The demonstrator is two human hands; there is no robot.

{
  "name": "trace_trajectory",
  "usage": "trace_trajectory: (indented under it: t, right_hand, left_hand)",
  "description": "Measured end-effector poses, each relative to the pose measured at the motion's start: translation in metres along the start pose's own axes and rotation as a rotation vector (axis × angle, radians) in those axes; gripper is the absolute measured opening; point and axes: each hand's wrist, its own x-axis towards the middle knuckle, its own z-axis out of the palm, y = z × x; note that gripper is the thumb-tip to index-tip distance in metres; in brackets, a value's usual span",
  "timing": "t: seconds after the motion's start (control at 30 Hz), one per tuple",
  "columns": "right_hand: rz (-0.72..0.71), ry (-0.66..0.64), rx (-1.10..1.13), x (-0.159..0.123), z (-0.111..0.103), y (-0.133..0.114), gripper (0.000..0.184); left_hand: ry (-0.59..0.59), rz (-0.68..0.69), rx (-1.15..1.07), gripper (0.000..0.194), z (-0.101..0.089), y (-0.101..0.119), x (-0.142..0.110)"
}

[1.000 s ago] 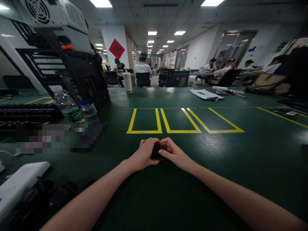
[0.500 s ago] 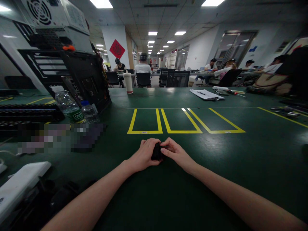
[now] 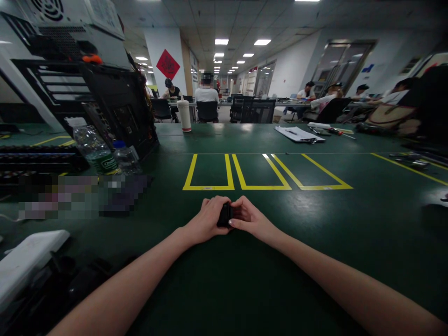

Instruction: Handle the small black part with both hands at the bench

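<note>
A small black box-like object [image 3: 224, 215] is between my two hands, just above or on the green tabletop; I cannot tell which. My left hand [image 3: 206, 217] is closed around its left side, fingers over the far edge and thumb along the near edge. From the right, my right hand [image 3: 249, 214] grips the same object, with the thumb at its near right corner and curled fingers behind. The fingers cover much of the object, so its exact kind does not show.
Beyond my hands, yellow tape outlines [image 3: 209, 188] mark the green table [image 3: 224, 289]. On the left stand plastic bottles [image 3: 126, 158], an open computer case [image 3: 122, 112] and a white device [image 3: 35, 252]. A white tumbler [image 3: 184, 114] and a clipboard [image 3: 299, 134] lie farther back. Several people sit beyond.
My right hand has closed in on the black object, its thumb now at the near corner. The object appears turned a little, showing more of its front. The view has shifted slightly.
</note>
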Motion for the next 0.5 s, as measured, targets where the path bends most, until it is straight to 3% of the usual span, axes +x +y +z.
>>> trace_trajectory:
  t: [0.17,0.5]
  right_hand:
    - [-0.005,0.113,-0.087,0.0007,0.0032,-0.0008,0.014]
    - [0.087,0.123,-0.168,-0.0011,0.0040,-0.0001,0.021]
  left_hand:
    - [0.008,-0.002,0.018,0.052,0.0017,-0.0003,0.0008]
    - [0.014,-0.017,0.003,0.052,0.0045,-0.0016,0.0011]
